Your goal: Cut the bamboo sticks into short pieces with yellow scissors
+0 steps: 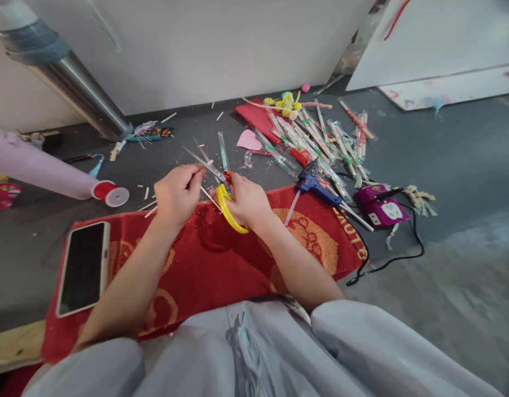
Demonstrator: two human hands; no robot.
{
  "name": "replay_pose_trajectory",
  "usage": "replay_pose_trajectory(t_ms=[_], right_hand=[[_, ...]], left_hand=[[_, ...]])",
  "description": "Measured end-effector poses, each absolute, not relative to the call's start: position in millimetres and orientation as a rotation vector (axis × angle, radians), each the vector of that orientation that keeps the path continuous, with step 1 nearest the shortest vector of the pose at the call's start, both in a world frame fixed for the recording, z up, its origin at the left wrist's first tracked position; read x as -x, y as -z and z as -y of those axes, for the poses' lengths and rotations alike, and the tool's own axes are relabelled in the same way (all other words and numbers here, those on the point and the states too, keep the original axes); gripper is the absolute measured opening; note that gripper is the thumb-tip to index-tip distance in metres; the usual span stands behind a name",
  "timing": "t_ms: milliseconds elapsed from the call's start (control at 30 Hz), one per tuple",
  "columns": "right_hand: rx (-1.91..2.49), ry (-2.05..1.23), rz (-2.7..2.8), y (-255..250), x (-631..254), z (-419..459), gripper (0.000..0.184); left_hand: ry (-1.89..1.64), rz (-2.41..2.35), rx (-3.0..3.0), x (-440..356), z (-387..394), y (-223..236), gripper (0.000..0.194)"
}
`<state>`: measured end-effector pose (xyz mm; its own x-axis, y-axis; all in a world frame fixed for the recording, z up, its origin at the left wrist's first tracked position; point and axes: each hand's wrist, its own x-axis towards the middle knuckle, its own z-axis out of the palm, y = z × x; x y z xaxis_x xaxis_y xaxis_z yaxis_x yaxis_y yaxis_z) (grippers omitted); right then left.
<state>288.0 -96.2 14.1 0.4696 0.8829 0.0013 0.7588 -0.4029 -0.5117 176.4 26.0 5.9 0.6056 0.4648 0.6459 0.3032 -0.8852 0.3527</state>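
Note:
My right hand (249,203) grips a pair of scissors (227,212) with yellow handles, its blades pointing up and to the left. Close to the blades, my left hand (176,194) is closed in a pinch; whatever lies between its fingertips is too small to make out. A thin pale stick (210,198) shows between the two hands, and I cannot tell whether either one holds it. Below them spreads a red patterned towel (208,264). Small cut pieces of stick (146,193) lie near my left hand, and a clear wrapper (223,149) lies just beyond the scissors.
A blue glue gun (318,184) lies at the right beside a purple power block (380,207) with a black cord. Behind are wrapped sticks (307,138) and a pink paper heart (248,140). Leftward stand a red ribbon spool (117,196), a phone (82,267) and a metal post (78,82).

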Motion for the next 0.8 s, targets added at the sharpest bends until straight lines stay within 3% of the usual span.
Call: replay_pose_trajectory(t_ms=[367, 433, 600, 800], right_hand=[[2.093, -0.553, 1.103, -16.3, -296.8, 97.3, 0.052], [2.040, -0.552, 1.103, -11.1, -296.7, 95.2, 0.051], [1.965, -0.555, 1.157, -2.9, -295.3, 91.2, 0.052], [1.994, -0.550, 1.238, -8.3, -294.0, 93.3, 0.054]], left_hand=[[-1.444, -0.209, -2.690, -179.6, 3.1, -12.3, 0.007], [-1.288, -0.306, -2.609, -183.6, 3.5, -4.1, 0.019], [-0.846, -0.318, -2.292, -191.0, 6.4, 22.3, 0.081], [-0.669, -0.214, -2.086, -195.9, 22.4, 39.1, 0.116]])
